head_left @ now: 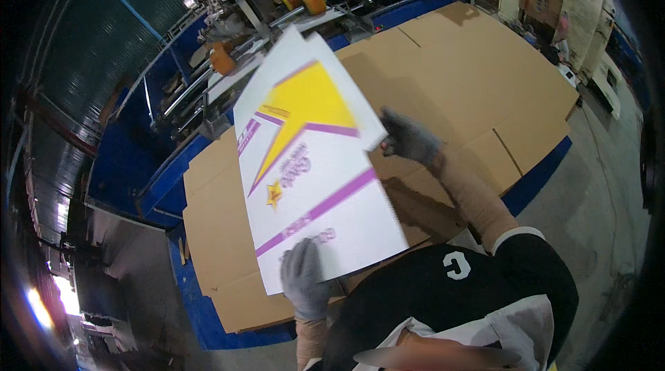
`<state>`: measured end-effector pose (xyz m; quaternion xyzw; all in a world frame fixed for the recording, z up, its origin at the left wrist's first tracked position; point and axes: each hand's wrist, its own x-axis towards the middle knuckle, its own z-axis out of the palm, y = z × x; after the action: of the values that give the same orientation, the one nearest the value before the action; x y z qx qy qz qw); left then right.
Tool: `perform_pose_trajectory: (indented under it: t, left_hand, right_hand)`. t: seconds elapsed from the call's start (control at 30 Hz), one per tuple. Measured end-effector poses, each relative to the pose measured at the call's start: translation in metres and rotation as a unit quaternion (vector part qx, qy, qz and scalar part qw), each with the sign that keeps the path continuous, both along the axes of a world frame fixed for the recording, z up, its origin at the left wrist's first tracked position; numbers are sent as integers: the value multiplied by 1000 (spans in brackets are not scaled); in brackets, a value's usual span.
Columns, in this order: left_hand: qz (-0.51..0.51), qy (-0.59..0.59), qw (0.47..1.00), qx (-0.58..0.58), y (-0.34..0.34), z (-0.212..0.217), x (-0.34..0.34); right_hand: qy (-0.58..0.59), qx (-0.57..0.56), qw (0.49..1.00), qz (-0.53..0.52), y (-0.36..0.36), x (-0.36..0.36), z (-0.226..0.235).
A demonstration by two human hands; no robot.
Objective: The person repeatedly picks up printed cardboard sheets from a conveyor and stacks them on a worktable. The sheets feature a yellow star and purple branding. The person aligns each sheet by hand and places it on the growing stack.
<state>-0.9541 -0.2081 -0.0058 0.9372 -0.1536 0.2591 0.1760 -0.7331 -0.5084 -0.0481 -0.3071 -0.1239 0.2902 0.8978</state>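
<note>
Head view: both gloved hands carry a flat white sheet (312, 170) above a table (443, 73) covered in brown cardboard. The left hand (305, 277) pinches the sheet's near edge; the right hand (409, 139) is curled on its far right edge. This looks like a mid-carry step; placing it squarely would call for level, even grips. The sheet is stiff, smooth printed board with yellow star and purple stripes; the cardboard is matte; a blue feeder (277, 18) has orange rollers.

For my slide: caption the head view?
Gloved hands, left and right, hold a white printed carton sheet over brown cardboard.
</note>
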Motion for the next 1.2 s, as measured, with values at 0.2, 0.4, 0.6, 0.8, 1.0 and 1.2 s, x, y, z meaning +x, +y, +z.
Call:
perform_pose_trajectory:
  t: [0.2, 0.4, 0.6, 0.8, 1.0, 1.2]
  left_hand:
    - [179, -216, 946, -161, 80, 58, 3]
    - [263, -255, 930, -5, 171, 70, 13]
    - [210, -209, 955, 11, 172, 22, -16]
    - [142, -28, 986, -85, 107, 11, 3]
    - [-73, 38, 995, 53, 17, -41, 47]
    - [-95, 81, 988, 90, 5, -74, 50]
  right_hand:
    - [-45, -660, 367, -654, -196, -112, -74]
    - [82, -354, 636, -680, -334, -215, -107]
    - [16, -239, 651, -720, -270, -208, -44]
    - [-270, -501, 479, -668, -129, -152, 77]
    - [-507, -573, 448, -461, -61, -117, 57]
    - [-561, -745, 306, -190, -23, -133, -11]
